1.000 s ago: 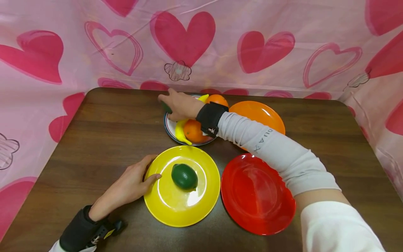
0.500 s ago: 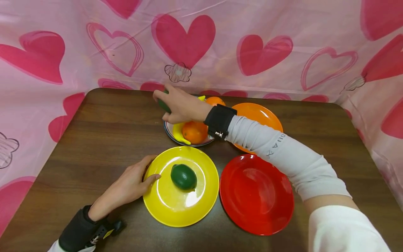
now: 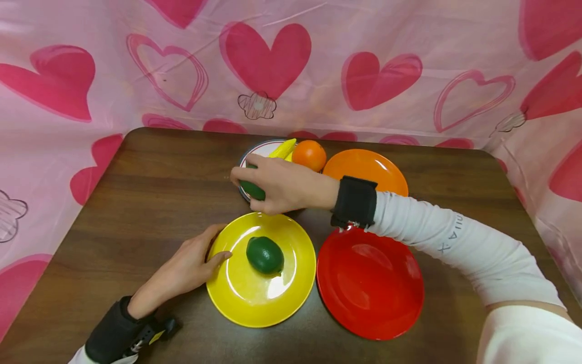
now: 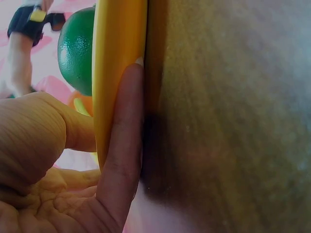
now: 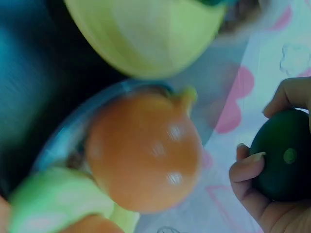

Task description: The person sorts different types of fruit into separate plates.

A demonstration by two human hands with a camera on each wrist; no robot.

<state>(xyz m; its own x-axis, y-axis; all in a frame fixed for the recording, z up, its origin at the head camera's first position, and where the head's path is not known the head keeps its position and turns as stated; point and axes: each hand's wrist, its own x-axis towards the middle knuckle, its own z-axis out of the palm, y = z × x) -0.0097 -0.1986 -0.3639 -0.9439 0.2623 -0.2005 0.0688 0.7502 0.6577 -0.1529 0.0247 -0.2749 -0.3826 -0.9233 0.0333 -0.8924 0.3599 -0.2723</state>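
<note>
My left hand (image 3: 193, 260) grips the left rim of the yellow plate (image 3: 254, 314), thumb on top; in the left wrist view a finger (image 4: 127, 111) lies along its underside. A green lime (image 3: 265, 255) rests in the middle of that plate. My right hand (image 3: 291, 184) holds a second dark green lime (image 3: 252, 190) in curled fingers, in the air between the white plate and the yellow plate's far edge. The right wrist view shows this lime (image 5: 282, 160) between thumb and fingers. The right hand hides part of the fruit behind it in the head view.
A white plate with a blue rim (image 3: 256, 150) at the back bears bananas (image 3: 283, 149) and an orange (image 3: 309, 155). Another orange (image 5: 146, 155) shows blurred in the right wrist view. An orange plate (image 3: 366, 167) and a red plate (image 3: 368, 288) stand on the right of the wooden table (image 3: 136, 202).
My right hand has lifted the second lime off the white plate's far left side and brought it nearer, toward the yellow plate. The left hand has kept its hold on the rim.
</note>
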